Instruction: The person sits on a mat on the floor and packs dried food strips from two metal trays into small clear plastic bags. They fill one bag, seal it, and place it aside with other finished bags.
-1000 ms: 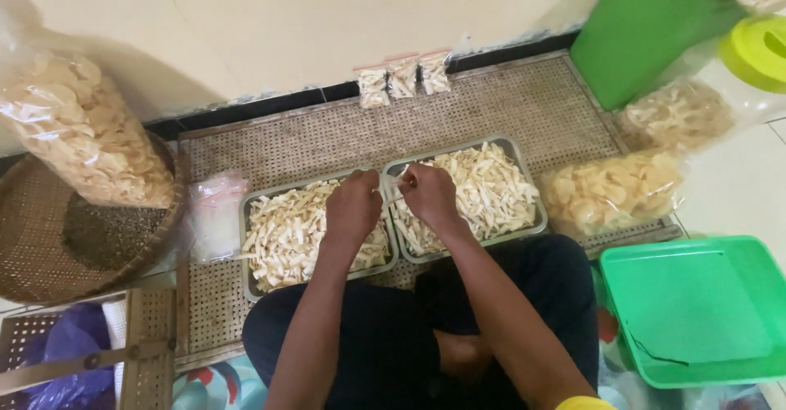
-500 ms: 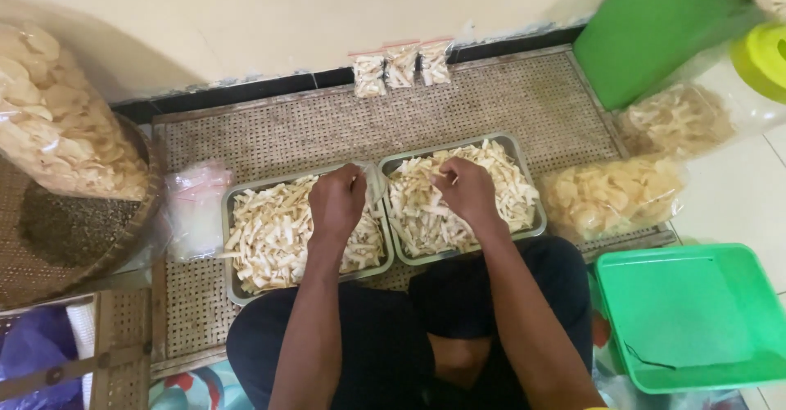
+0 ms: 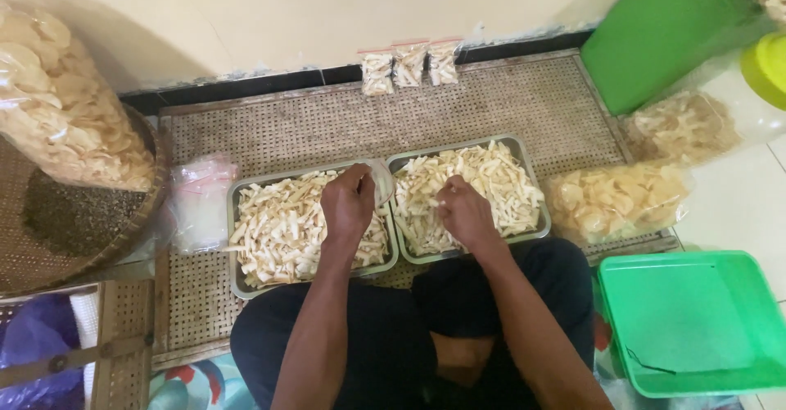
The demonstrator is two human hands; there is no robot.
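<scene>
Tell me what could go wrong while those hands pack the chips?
The left hand holds a small clear bag over the seam between the two metal trays; chips from the right hand might slip onto the woven mat. The trays sit close to the knees, so a leg shift could nudge them.

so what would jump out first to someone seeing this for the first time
Two metal trays heaped with pale snack sticks sit side by side on the woven mat, the left tray and the right tray. The left hand holds a small clear bag between them, while the right hand rests on the right heap. A bright green tub sits at lower right.
</scene>
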